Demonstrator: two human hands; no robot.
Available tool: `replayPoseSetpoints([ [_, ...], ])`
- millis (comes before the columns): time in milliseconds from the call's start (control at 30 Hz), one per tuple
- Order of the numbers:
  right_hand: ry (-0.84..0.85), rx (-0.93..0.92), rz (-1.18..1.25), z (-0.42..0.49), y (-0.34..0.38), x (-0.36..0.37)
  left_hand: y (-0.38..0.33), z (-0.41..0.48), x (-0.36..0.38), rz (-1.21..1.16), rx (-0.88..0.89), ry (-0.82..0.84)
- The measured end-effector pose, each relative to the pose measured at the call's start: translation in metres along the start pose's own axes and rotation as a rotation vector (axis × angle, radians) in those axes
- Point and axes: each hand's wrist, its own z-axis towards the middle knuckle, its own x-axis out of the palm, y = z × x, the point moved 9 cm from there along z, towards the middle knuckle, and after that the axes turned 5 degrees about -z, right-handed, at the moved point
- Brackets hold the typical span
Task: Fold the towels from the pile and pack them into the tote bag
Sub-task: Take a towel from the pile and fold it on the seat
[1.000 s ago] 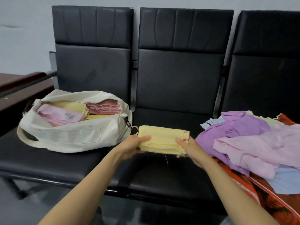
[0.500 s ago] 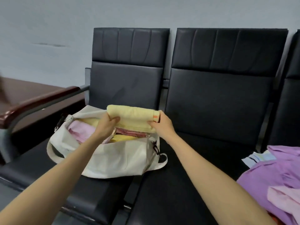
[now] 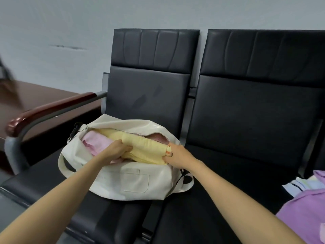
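Note:
A cream tote bag [image 3: 126, 184] lies on the left black seat with its zip mouth open. A folded yellow towel [image 3: 146, 148] lies partly inside the mouth. My left hand [image 3: 114, 152] grips the towel's left end, thumb on top. My right hand [image 3: 177, 155] grips its right end by an orange label. A folded pink towel [image 3: 98, 143] sits inside the bag to the left, and a darker pink one [image 3: 158, 138] shows behind the yellow towel under the zip edge.
The row of black seats [image 3: 246, 138] runs to the right. A pile of unfolded towels, purple [image 3: 306, 213] and pale blue-striped [image 3: 299, 185], lies at the right edge. A brown padded armrest [image 3: 49, 110] and a brown tabletop [image 3: 26, 99] stand left of the bag.
Both hands carried the folded yellow towel from the middle seat over to the bag and lowered it into the open mouth. The view swung left with them.

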Motion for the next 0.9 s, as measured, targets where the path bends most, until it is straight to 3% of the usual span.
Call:
replayPoseSetpoints([
  [133, 0.078, 0.000, -0.001, -0.002, 0.008, -0.003, -0.004, 0.003, -0.007, 0.114, -0.057, -0.010],
  [300, 0.012, 0.119, 0.061, 0.005, 0.014, -0.002, -0.027, 0.011, -0.015, 0.250, 0.056, -0.181],
  [500, -0.104, 0.273, -0.168, 0.017, 0.008, -0.010, -0.025, 0.030, 0.007, 0.487, 0.035, -0.070],
  [667, -0.248, 0.131, -0.533, 0.012, 0.036, -0.025, -0.022, 0.039, 0.014, 0.710, 0.009, -0.118],
  [733, -0.366, 0.027, -0.584, 0.005, 0.052, -0.033, -0.031, 0.033, 0.008, 0.743, 0.137, -0.243],
  [800, -0.404, -0.115, -0.564, 0.000, 0.064, -0.031, -0.053, 0.019, 0.005, 0.688, 0.423, -0.354],
  [867, -0.271, -0.222, -0.486, 0.003, 0.068, -0.015, -0.069, 0.006, 0.015, 0.708, 0.682, -0.257],
  [900, -0.158, -0.228, -0.429, 0.007, 0.064, -0.004, -0.069, 0.003, 0.021, 0.733, 0.729, -0.149],
])
